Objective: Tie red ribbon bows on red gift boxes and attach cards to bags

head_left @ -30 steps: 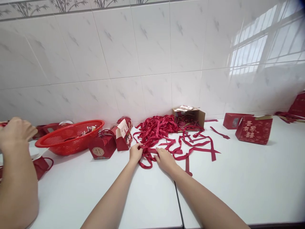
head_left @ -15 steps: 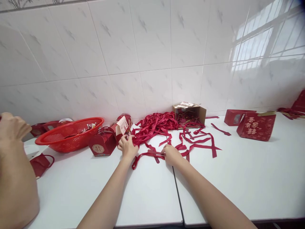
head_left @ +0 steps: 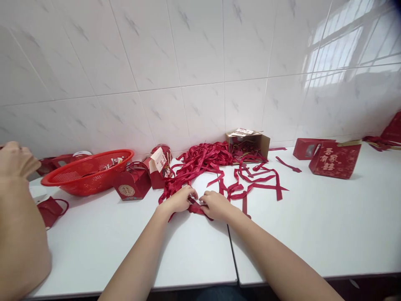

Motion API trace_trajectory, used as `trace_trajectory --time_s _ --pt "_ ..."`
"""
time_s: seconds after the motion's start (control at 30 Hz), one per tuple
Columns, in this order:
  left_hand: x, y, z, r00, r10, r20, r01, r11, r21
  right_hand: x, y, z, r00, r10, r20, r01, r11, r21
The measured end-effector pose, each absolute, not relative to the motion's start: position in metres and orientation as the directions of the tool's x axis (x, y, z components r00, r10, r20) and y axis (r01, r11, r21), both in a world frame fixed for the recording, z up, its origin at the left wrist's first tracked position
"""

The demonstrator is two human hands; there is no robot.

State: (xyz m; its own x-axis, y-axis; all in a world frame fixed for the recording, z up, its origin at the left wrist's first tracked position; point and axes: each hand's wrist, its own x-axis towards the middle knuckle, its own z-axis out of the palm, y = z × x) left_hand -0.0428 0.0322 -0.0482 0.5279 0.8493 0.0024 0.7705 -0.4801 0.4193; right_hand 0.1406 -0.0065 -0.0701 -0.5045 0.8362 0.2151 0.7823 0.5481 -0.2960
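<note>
My left hand [head_left: 179, 200] and my right hand [head_left: 216, 205] are close together over the near part of the white table. Between them lies a short bunch of red ribbon [head_left: 196, 207] with a darker red strip on it. The fingers of both hands are closed on this ribbon from either side, the fingertips partly hidden. Just beyond is a heap of tangled red ribbons [head_left: 205, 156]. Loose ribbons [head_left: 266, 179] trail to the right of my right hand.
A cardboard box [head_left: 265, 146] on its side holds more red pieces. Left stand a red plastic basket [head_left: 87, 184], a red gift box [head_left: 133, 182] and an open-topped box [head_left: 156, 171]. Another red box [head_left: 336, 161] stands right. Another person's arm [head_left: 20, 234] reaches in at left.
My left hand has moved from beside the open-topped box towards me and right, close to my right hand. My right hand has shifted slightly nearer and left. The ribbon between them is bunched.
</note>
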Motion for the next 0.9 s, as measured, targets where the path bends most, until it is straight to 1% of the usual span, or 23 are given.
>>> trace_trajectory --time_s 0.1,0.2,0.27,0.37,0.43,0.5,0.53,0.57,0.6,0.63,0.67,0.7,0.77,0.8,0.87,0.9 --pt "-0.044 0.030 -0.043 0.557 0.826 -0.080 0.778 -0.486 0.399 0.142 -0.008 -0.068 -0.497 0.848 0.183 0.778 0.529 -0.338" --pt "-0.045 0.026 -0.037 0.546 0.820 -0.172 0.819 -0.478 0.319 0.145 -0.008 -0.067 -0.473 0.865 0.169 0.761 0.497 -0.418" --pt "-0.045 0.024 -0.035 0.519 0.829 -0.208 0.844 -0.459 0.277 0.146 -0.008 -0.067 -0.467 0.866 0.182 0.741 0.495 -0.453" --pt "-0.046 0.025 -0.037 0.493 0.844 -0.213 0.858 -0.430 0.282 0.148 -0.004 -0.068 -0.452 0.855 0.253 0.716 0.517 -0.469" --pt "-0.046 0.029 -0.040 0.464 0.872 -0.157 0.860 -0.401 0.315 0.151 -0.001 -0.066 -0.372 0.855 0.362 0.719 0.512 -0.470" --pt "-0.046 0.034 -0.043 0.380 0.925 0.000 0.863 -0.354 0.360 0.155 0.003 -0.063 -0.192 0.848 0.493 0.717 0.465 -0.519" --pt "-0.046 0.037 -0.044 0.314 0.944 0.105 0.861 -0.329 0.386 0.157 0.005 -0.061 -0.071 0.836 0.545 0.695 0.433 -0.574" --pt "-0.046 0.040 -0.044 0.235 0.948 0.213 0.854 -0.306 0.421 0.159 0.007 -0.059 0.054 0.818 0.572 0.646 0.408 -0.645" --pt "-0.045 0.042 -0.044 0.156 0.942 0.297 0.838 -0.286 0.465 0.161 0.009 -0.058 0.167 0.804 0.571 0.567 0.395 -0.722" --pt "-0.042 0.043 -0.044 0.089 0.935 0.344 0.810 -0.268 0.522 0.163 0.011 -0.057 0.258 0.799 0.543 0.468 0.388 -0.794" --pt "-0.040 0.044 -0.043 0.034 0.934 0.355 0.759 -0.255 0.599 0.164 0.012 -0.056 0.325 0.806 0.494 0.357 0.379 -0.854" --pt "-0.036 0.043 -0.042 -0.004 0.943 0.333 0.684 -0.241 0.689 0.164 0.014 -0.056 0.366 0.824 0.433 0.241 0.365 -0.899" --pt "-0.026 0.040 -0.042 -0.025 0.972 0.235 0.488 -0.193 0.851 0.163 0.015 -0.057 0.370 0.880 0.297 0.006 0.317 -0.948" --pt "-0.021 0.037 -0.042 -0.016 0.982 0.188 0.395 -0.167 0.903 0.161 0.015 -0.058 0.340 0.913 0.227 -0.107 0.277 -0.955" --pt "-0.011 0.031 -0.042 0.006 0.989 0.145 0.266 -0.141 0.954 0.157 0.014 -0.059 0.230 0.968 0.105 -0.292 0.172 -0.941" --pt "-0.007 0.028 -0.042 0.012 0.990 0.142 0.231 -0.141 0.963 0.155 0.013 -0.059 0.161 0.985 0.057 -0.351 0.111 -0.930"
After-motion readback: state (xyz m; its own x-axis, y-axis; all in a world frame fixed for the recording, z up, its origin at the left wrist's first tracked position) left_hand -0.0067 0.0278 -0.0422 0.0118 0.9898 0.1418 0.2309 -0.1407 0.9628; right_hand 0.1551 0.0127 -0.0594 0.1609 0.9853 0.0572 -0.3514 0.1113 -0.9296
